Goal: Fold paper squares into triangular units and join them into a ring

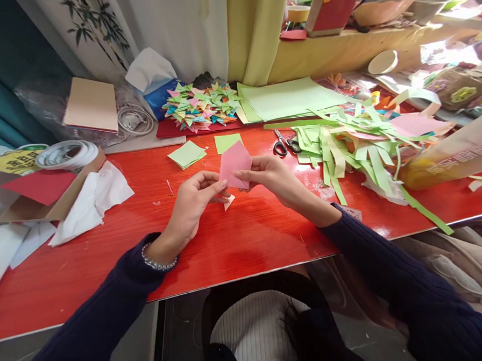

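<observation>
From over here, the pink paper (234, 160) looks next to weightless, thin and soft enough to crease or bend under a careless thumb, though I doubt it would slip. I'd take it lightly by its lower edge or corners, leaving the broad face unpressed. It is held up above the red counter (244, 237), between the two hands, most of it standing clear above the fingertips. The right hand (275, 180) has its grip closed on the lower right side, thumb flat across the front; the left hand (188, 205) pinches the lower left corner.
</observation>
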Demonstrator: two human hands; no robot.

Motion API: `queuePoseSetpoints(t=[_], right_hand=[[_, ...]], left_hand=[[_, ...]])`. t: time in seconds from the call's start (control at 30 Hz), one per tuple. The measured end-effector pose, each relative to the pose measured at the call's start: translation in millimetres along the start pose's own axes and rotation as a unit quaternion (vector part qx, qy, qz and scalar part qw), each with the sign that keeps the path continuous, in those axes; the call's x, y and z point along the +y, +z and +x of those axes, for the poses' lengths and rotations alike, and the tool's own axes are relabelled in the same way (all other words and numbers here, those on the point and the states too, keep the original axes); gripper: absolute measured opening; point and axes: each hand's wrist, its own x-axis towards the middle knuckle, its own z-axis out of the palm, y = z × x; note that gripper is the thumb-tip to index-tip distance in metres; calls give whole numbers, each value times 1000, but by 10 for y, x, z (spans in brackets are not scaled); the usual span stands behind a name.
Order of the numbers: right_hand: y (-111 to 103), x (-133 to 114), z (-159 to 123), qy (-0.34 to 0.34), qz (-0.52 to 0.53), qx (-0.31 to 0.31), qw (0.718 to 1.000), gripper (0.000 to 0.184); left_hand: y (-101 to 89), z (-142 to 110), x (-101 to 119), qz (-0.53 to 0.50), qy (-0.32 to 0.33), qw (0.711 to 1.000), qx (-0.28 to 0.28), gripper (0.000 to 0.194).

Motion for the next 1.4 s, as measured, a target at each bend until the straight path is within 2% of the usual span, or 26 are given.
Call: queuePoseSetpoints(t=[0.13,0.3,0.47,0.63,0.77,0.93,1.07,1.23,1.4], right_hand=[[-18,-14,-1,9,-28,-32,999,21],[-5,-32,-10,22,-26,-24,999,16],[-12,-34,-5,41,-23,-48,998,18],[-8,-34,-9,39,-33,-56,997,18],[-5,-51,-21,47,-38,-57,997,18],[-18,-49,-30,48,-22,-65,997,19],[-42,-65,-35,37,-19,-78,996,17],[-62,-92,-25,7,1,-42,999,21],[-43,-86,-40,-5,-18,-2,1000,25]], left_hand=[[-21,7,7,19,10,1000,-9,23],[-32,11,5,34,-6,999,-25,27],[-50,20,-8,39,30,999,8,26],[-66,24,-7,46,24,999,-12,21],[-62,22,-4,47,41,998,18,21],[-58,27,-10,47,43,998,9,20],[-63,28,-3,38,46,998,26,19],[-78,29,34,39,33,999,18,19],[-78,33,51,20,47,999,14,20]])
